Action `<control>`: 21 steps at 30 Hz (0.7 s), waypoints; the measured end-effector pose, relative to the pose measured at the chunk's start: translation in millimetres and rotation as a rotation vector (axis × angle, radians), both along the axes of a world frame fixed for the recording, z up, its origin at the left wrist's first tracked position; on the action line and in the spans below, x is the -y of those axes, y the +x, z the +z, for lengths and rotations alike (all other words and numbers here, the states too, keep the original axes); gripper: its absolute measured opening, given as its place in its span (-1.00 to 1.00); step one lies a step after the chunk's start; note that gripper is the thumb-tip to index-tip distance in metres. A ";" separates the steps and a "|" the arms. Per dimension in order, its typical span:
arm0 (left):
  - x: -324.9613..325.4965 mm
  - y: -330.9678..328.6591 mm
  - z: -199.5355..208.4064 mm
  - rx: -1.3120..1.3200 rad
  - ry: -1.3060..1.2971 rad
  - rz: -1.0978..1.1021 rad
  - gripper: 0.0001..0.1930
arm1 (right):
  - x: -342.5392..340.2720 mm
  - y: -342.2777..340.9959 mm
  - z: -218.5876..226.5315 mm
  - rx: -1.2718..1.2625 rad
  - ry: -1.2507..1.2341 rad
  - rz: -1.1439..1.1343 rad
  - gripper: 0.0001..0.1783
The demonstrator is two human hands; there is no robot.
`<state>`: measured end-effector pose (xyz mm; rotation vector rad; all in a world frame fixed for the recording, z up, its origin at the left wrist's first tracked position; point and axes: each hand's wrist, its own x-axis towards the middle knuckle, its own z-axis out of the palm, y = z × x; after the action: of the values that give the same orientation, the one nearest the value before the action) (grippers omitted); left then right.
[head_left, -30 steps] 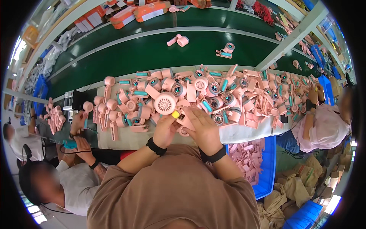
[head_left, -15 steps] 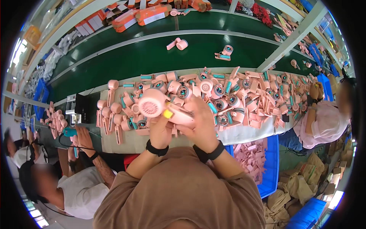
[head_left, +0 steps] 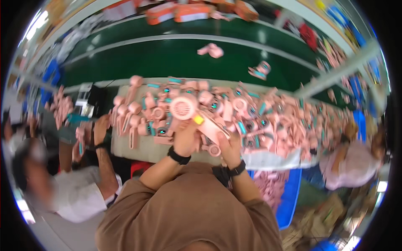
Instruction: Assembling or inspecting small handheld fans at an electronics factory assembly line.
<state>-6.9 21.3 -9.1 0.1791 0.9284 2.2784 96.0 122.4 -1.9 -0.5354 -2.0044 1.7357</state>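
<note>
Between my two hands is a pink handheld fan (head_left: 212, 129), its round grilled head up to the left and its handle slanting down to the right. My left hand (head_left: 185, 140) is closed around the handle near the head, with a patch of yellow at the thumb tip. At the handle's lower end, my right hand (head_left: 230, 151) grips with thumb and fingers. Just below the held fan, a small round pink grilled part (head_left: 214, 150) shows between my hands. A large heap of pink fan parts (head_left: 276, 121), several with teal cylinders and exposed fan motors, lies beyond on the table.
Behind the heap runs a green conveyor belt (head_left: 146, 56) carrying two fan pieces. A blue bin (head_left: 289, 205) of pink parts stands low at my right. Co-workers sit at left (head_left: 79, 188) and right (head_left: 351, 163). A slanted white post (head_left: 341, 71) rises at the right.
The view has shifted and blurred slightly. My right hand has slid down to the lower end of the fan's handle, leaving more of it showing. The left co-worker's hand has moved.
</note>
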 end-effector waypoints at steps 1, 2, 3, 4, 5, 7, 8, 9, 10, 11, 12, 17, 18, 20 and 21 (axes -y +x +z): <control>-2.1 -0.3 -13.0 0.055 -0.066 0.082 -0.88 | 5.7 -3.2 -3.1 0.237 -0.334 -0.054 -0.80; -5.3 -0.8 -14.3 0.183 -0.099 0.096 -0.88 | 8.1 -4.4 -10.1 0.194 -0.336 0.025 -0.81; -0.1 -6.5 -40.8 0.181 -0.058 0.038 -0.87 | 11.4 -5.4 -17.0 0.155 -0.346 0.123 -0.81; 9.0 -7.1 -18.9 0.135 -0.064 0.009 -0.85 | 13.0 -4.9 -18.7 0.179 -0.349 0.131 -0.80; 7.5 -6.4 -27.6 0.129 -0.055 0.034 -0.83 | 15.8 -6.8 -17.0 0.201 -0.347 0.131 -0.80; 17.1 -12.0 -13.9 0.092 -0.084 0.057 -0.76 | 31.7 -17.9 -17.4 0.062 -0.266 0.098 -0.80; 20.3 -19.2 -20.7 0.080 -0.115 0.074 -0.76 | 29.8 -21.1 -33.7 0.140 -0.231 0.127 -0.79; 22.3 -28.5 -32.7 0.068 -0.148 0.087 -0.75 | 27.0 -27.8 -44.8 0.217 -0.195 0.152 -0.78; 28.2 -39.3 -43.9 0.067 -0.139 0.114 -0.75 | 19.9 -32.9 -48.3 0.217 -0.184 0.178 -0.78; 38.2 -52.9 -53.3 -0.071 -0.287 0.084 -0.78 | 13.9 -39.2 -41.5 0.368 -0.127 0.390 -0.74; 52.9 -65.6 -54.4 -0.208 -0.438 0.057 -0.79 | 9.0 -44.1 -33.0 0.520 -0.067 0.604 -0.70; 148.4 -207.9 -48.2 -1.259 -1.564 0.353 -0.78 | -36.7 -59.9 86.1 0.644 0.713 0.586 -0.50; 176.1 -233.0 -59.3 -0.983 -1.249 0.508 -0.79 | -53.6 -63.4 95.9 0.558 0.843 0.564 -0.50; 222.3 -272.8 -66.4 -0.860 -1.695 0.383 -0.75 | -87.9 -74.9 119.9 0.503 0.994 0.517 -0.53; 239.2 -283.6 -74.7 -0.758 -1.685 0.406 -0.74 | -101.4 -93.4 131.1 0.529 1.012 0.506 -0.54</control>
<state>-290.4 -217.9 -83.8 0.0719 3.0528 0.9214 2.5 223.8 129.2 -0.1232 -3.2126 0.5518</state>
